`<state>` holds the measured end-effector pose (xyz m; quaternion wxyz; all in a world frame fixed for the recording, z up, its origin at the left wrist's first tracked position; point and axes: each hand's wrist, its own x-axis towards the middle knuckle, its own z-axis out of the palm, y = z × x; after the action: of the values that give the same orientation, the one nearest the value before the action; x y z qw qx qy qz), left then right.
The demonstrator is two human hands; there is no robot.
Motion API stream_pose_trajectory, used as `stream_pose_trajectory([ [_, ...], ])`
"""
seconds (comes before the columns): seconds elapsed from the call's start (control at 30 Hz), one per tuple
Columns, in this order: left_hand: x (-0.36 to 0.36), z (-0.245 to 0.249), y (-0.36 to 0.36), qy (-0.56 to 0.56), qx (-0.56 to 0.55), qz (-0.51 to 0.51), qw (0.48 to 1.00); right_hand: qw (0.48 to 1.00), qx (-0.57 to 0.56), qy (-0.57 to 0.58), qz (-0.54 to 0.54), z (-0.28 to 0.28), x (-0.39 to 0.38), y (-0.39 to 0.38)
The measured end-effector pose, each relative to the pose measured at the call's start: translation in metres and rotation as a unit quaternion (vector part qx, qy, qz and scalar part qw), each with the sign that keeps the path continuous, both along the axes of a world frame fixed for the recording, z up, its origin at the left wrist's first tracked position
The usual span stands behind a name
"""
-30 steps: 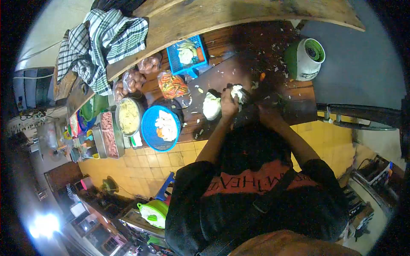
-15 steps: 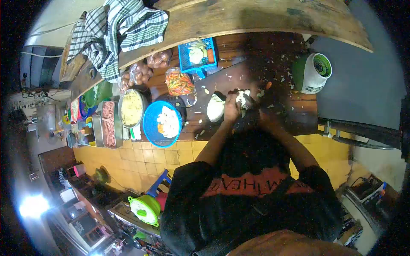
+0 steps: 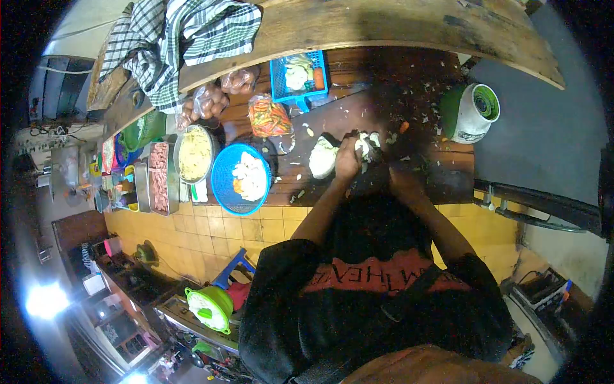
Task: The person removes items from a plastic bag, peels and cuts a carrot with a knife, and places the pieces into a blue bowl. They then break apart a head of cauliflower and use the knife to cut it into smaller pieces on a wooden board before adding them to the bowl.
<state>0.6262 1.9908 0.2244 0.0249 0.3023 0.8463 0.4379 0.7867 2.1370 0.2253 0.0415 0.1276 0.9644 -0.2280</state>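
My left hand (image 3: pixel 347 160) is closed on a pale cabbage piece (image 3: pixel 367 146) on the dark wooden table. To its left lies a larger pale-green chunk of cabbage (image 3: pixel 323 158), its cut side showing. My right hand (image 3: pixel 400 180) is close to the right of the held piece, low over the table. Deep shadow covers its fingers, so I cannot make out whether it holds anything. Small white shreds lie scattered around both hands.
Left are a blue colander (image 3: pixel 220 192) with pale chunks, a bowl of yellowish food (image 3: pixel 196 153), a tray of pink meat (image 3: pixel 160 182) and bagged chillies (image 3: pixel 268 116). Behind stand a blue basket (image 3: pixel 276 82) and a raised wooden shelf (image 3: pixel 320 29). A white-green container (image 3: pixel 474 114) is right.
The view has shifted slightly. My left hand stays on the cabbage piece, and my right hand remains beside it with little visible movement.
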Motion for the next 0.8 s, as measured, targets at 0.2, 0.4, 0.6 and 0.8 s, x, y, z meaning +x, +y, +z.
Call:
stream_pose_trajectory([
  [0.2, -0.005, -0.011, 0.000, 0.008, 0.021, -0.006, 1.000, 0.998, -0.009, -0.025, 0.052, -0.011, 0.000, 0.006],
  [0.4, -0.006, -0.006, 0.001, -0.010, 0.013, 0.008, 1.000, 0.972, 0.060, -0.222, 0.052, 0.006, -0.021, -0.001],
  [0.6, -0.006, -0.019, -0.001, -0.006, 0.003, -0.005, 1.000, 0.931, 0.162, 0.249, 0.214, -0.005, -0.037, 0.002],
  [0.8, -0.007, -0.016, -0.002, -0.061, -0.036, -0.012, 0.997, 0.973, -0.106, -0.206, 0.007, -0.010, -0.049, -0.006],
])
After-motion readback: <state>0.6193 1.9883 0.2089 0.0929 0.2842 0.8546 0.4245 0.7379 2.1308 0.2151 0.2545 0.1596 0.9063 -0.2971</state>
